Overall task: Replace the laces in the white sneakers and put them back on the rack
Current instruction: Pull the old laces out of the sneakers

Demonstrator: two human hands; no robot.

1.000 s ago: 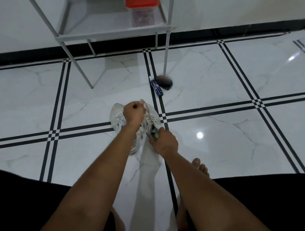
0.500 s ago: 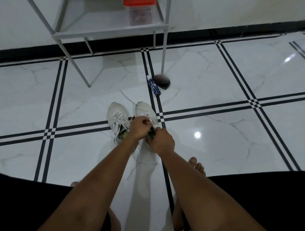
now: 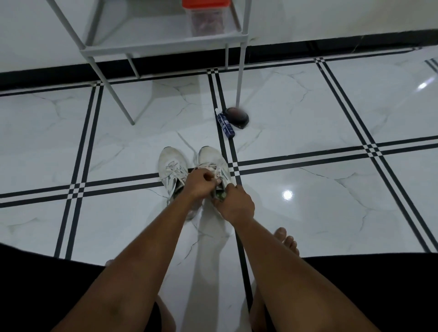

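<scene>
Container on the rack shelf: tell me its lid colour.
Orange-red lid, seen in the head view.

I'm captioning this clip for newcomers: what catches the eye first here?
Both hands meet over the right sneaker at centre: the left hand pinches its lace, the right hand grips its heel end. The left sneaker stands beside it. Farther back, a red-lidded container sits on the rack.

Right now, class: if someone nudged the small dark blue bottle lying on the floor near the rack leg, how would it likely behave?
The dark blue bottle lies on its side and looks round, so it would probably roll. The floor is glossy, so it may also slide easily. It looks small, so likely light, though its contents cannot be seen.
</scene>
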